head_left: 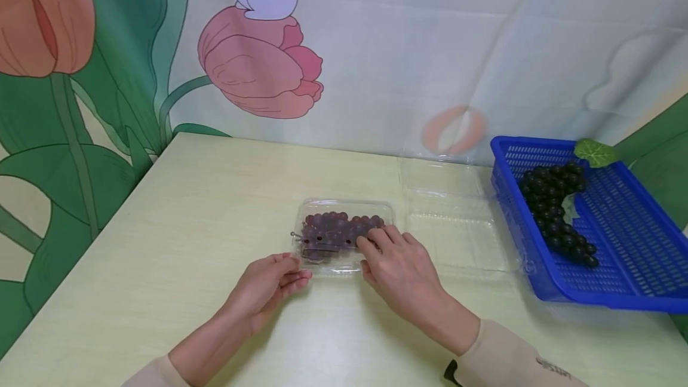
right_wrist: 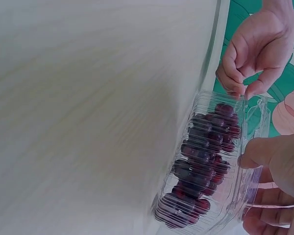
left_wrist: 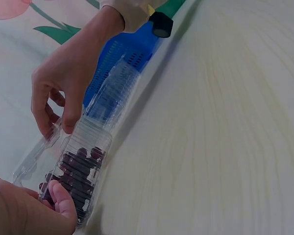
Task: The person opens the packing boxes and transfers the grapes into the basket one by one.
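Note:
A clear plastic clamshell box (head_left: 344, 201) with dark red grapes (head_left: 335, 227) inside lies on the table in front of me. At its front left corner my left hand (head_left: 269, 285) pinches the rim between thumb and fingers, as the right wrist view also shows. My right hand (head_left: 405, 276) holds the rim near the front right, its thumb (right_wrist: 257, 152) on the near side and its fingers over the lid. The lid (left_wrist: 34, 161) looks slightly raised from the base in the left wrist view; whether any part is latched cannot be made out.
To the right lies another clear plastic box (head_left: 457, 235), spread open. Beside it a blue basket (head_left: 613, 303) holds a bunch of black grapes (head_left: 553, 208) and a green leaf (head_left: 595, 153). A printed cloth (head_left: 376, 64) hangs behind the pale table (head_left: 215, 196).

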Demonstrator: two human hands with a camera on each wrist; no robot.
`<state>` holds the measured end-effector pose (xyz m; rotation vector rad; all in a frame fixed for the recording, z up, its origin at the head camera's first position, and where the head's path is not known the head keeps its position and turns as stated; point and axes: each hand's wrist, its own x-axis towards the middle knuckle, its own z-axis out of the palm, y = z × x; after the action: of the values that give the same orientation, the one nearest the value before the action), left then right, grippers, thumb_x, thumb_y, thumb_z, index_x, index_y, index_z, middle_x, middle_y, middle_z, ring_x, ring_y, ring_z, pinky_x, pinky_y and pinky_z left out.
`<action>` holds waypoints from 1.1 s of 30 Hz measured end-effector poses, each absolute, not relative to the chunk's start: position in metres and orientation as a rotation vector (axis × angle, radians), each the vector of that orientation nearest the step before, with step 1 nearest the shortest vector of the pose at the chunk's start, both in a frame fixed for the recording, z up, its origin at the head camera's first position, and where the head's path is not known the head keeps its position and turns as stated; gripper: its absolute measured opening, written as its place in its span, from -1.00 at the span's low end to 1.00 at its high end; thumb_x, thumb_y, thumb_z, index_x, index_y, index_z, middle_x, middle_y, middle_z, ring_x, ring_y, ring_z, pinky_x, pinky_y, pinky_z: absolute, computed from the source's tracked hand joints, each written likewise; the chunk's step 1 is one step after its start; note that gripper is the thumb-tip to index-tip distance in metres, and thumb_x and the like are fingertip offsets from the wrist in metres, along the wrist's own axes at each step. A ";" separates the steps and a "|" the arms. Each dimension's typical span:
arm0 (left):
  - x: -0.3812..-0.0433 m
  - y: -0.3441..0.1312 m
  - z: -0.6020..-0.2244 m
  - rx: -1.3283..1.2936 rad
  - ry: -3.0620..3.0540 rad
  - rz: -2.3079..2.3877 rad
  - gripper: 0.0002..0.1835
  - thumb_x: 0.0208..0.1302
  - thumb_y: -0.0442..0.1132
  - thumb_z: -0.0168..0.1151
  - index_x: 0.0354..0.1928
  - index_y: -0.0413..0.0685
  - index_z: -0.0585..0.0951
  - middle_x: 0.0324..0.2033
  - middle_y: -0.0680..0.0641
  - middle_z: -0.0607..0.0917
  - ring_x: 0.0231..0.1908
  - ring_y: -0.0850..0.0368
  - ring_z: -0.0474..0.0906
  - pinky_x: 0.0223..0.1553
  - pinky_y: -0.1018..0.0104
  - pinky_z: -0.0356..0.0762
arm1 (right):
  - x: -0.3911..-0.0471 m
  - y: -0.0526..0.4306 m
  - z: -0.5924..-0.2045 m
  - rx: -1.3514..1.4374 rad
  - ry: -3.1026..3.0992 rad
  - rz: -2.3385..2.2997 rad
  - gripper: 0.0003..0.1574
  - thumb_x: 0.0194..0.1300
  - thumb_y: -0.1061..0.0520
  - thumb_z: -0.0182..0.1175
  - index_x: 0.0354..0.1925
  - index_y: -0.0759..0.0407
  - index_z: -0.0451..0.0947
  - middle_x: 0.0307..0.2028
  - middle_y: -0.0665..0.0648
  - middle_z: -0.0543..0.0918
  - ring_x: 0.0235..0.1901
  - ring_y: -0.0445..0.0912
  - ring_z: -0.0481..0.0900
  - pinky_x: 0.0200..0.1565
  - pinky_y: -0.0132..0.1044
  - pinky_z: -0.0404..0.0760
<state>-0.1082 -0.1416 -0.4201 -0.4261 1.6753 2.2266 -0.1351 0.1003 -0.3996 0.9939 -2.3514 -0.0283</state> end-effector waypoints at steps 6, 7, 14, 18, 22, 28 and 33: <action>-0.107 -0.138 -0.422 -0.418 1.618 2.280 -0.71 0.54 -0.43 0.01 0.18 -0.48 0.36 -0.02 -0.25 0.52 -0.11 0.04 0.62 0.04 0.34 0.66 | -0.136 0.101 -0.400 0.992 -2.336 -0.034 -0.81 0.13 0.22 0.39 -0.23 0.13 0.66 -0.29 0.07 0.66 -0.33 0.00 0.55 -0.51 -0.32 0.43; -0.107 -0.137 -0.422 -0.426 1.614 2.285 -0.73 0.53 -0.43 0.02 0.16 -0.47 0.36 -0.03 -0.25 0.52 -0.11 0.04 0.62 0.03 0.34 0.66 | -0.136 0.101 -0.400 0.993 -2.335 -0.031 -0.81 0.12 0.23 0.38 -0.23 0.13 0.66 -0.29 0.07 0.66 -0.34 0.00 0.54 -0.52 -0.32 0.43; -0.103 -0.125 -0.420 -0.475 1.576 2.317 -0.75 0.53 -0.41 0.06 0.12 -0.43 0.36 -0.08 -0.23 0.52 -0.12 0.02 0.63 0.02 0.33 0.67 | -0.136 0.101 -0.400 0.992 -2.346 -0.014 -0.77 0.13 0.22 0.40 -0.18 0.14 0.67 -0.26 0.08 0.68 -0.32 0.00 0.57 -0.51 -0.32 0.47; -0.103 -0.119 -0.419 -0.517 1.565 2.345 -0.77 0.55 -0.38 0.06 0.09 -0.41 0.36 -0.14 -0.21 0.49 -0.12 -0.01 0.65 0.03 0.31 0.68 | -0.135 0.101 -0.400 0.993 -2.356 -0.013 -0.76 0.15 0.21 0.41 -0.16 0.14 0.67 -0.24 0.09 0.68 -0.30 0.01 0.58 -0.48 -0.29 0.51; -0.101 -0.114 -0.420 -0.557 1.567 2.365 -0.76 0.56 -0.38 0.06 0.10 -0.40 0.33 -0.11 -0.24 0.48 -0.12 -0.01 0.66 0.02 0.31 0.69 | -0.134 0.100 -0.400 1.000 -2.355 -0.009 -0.76 0.16 0.20 0.42 -0.16 0.14 0.67 -0.23 0.09 0.69 -0.29 0.01 0.59 -0.47 -0.28 0.53; -0.096 -0.108 -0.424 -0.630 1.556 2.394 -0.71 0.56 -0.30 0.11 0.09 -0.33 0.29 -0.15 -0.21 0.47 -0.16 0.02 0.68 -0.02 0.29 0.72 | -0.132 0.097 -0.400 1.016 -2.353 -0.019 -0.77 0.16 0.18 0.43 -0.18 0.12 0.66 -0.23 0.07 0.69 -0.30 -0.01 0.57 -0.48 -0.31 0.50; -0.090 -0.101 -0.425 -0.602 1.517 2.358 -0.55 0.59 -0.15 0.10 0.21 -0.43 0.29 -0.19 -0.17 0.49 -0.11 -0.06 0.68 -0.02 0.23 0.73 | -0.132 0.096 -0.401 1.015 -2.359 -0.024 -0.75 0.14 0.17 0.43 -0.17 0.10 0.65 -0.22 0.07 0.69 -0.30 -0.02 0.57 -0.48 -0.31 0.49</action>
<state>-0.0903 -0.1008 -0.4249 -0.6016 1.5169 2.3578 -0.1315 0.0963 -0.4005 1.0149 -2.3588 -0.0237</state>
